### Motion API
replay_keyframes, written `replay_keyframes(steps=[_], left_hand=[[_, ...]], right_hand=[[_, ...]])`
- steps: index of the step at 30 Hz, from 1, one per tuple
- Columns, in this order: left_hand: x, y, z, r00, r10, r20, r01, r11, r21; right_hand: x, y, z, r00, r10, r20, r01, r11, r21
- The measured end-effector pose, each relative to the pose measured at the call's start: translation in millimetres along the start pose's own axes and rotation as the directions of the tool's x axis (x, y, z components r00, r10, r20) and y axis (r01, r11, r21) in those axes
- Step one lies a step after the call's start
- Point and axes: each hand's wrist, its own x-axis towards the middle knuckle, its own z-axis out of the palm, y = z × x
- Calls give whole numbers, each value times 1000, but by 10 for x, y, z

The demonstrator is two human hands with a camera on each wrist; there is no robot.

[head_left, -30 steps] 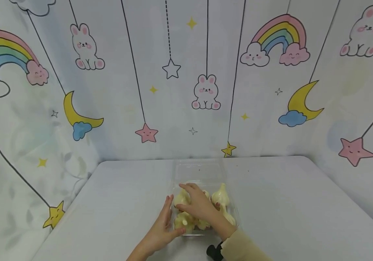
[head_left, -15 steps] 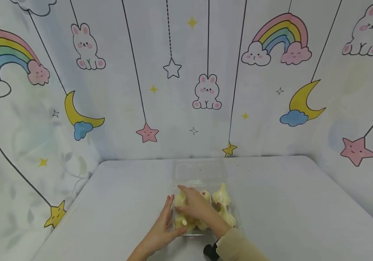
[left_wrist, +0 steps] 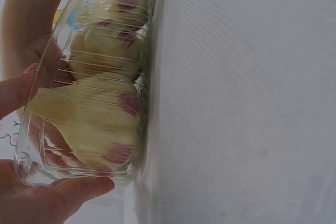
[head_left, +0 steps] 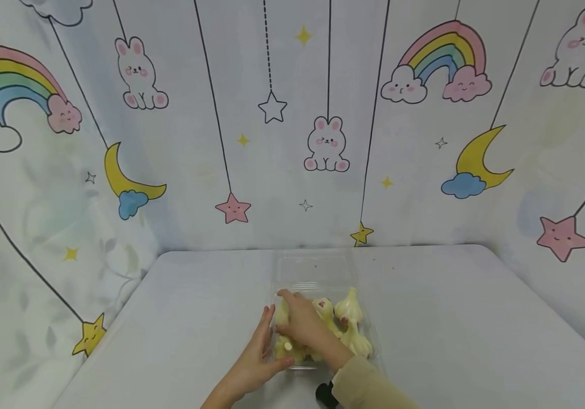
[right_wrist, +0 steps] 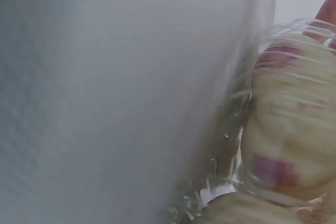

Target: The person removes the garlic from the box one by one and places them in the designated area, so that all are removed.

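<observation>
Garlic bulbs (head_left: 350,308): lay in clear box (head_left: 305,367) on counter (head_left: 451,324). Left hand (head_left: 255,359): fingers extended, steadied box. Right hand (head_left: 306,322): fingers gripped rear-left bulb (head_left: 281,312), apparently settling it; release seemed called for next.

- Table (head_left: 451,329): flat white surface; far edge nearly straight, far corners rounded.
- Container (head_left: 305,368): clear, ribbed plastic; set on the table about midway between its sides.
- Lid (head_left: 295,272): clear; opened toward the far edge. Contact with the surface cannot be determined.
- Specks (head_left: 393,268): small, dark; located near the far edge, to the right of the lid.
</observation>
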Motion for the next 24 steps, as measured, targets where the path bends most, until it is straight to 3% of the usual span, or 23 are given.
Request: replay_keyframes(steps=[7, 13, 20, 24], left_hand=[[8, -11, 0, 1000, -11, 3, 11, 1000, 2], [6, -11, 2, 1000, -17, 4, 17, 1000, 7], [-2, 3, 1, 1000, -12, 13, 12, 1000, 15], [-9, 10, -7, 1000, -11, 24, 11, 1000, 26]], right_hand=[[10, 14, 4, 999, 0, -55, -1, 1000, -14], [-3, -8, -45, 998, 35, -45, -35, 999, 14], [-38, 8, -117, 996, 28, -84, -17, 992, 123], [-70, -2, -175, 992, 64, -105, -44, 983, 180]])
